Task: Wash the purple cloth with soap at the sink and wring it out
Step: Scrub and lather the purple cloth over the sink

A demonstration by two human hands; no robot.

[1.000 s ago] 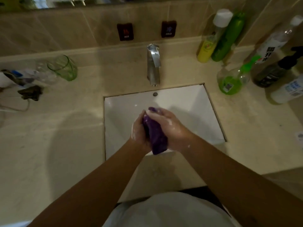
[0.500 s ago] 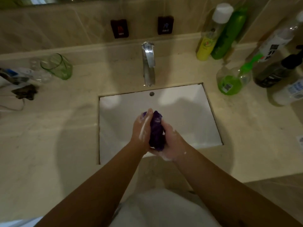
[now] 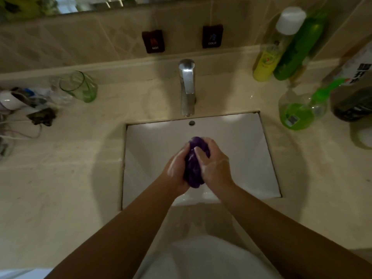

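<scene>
Bunched purple cloth (image 3: pixel 193 165) squeezed between two soapy hands above the white sink (image 3: pixel 241 141), left hand (image 3: pixel 176 170) gripping its left side, right hand (image 3: pixel 214 165) curled over its right, far end poking out

Left hand (image 3: pixel 177 168) and right hand (image 3: pixel 214 164) (both soapy) curl inward, palms facing, forearms converging.
</scene>
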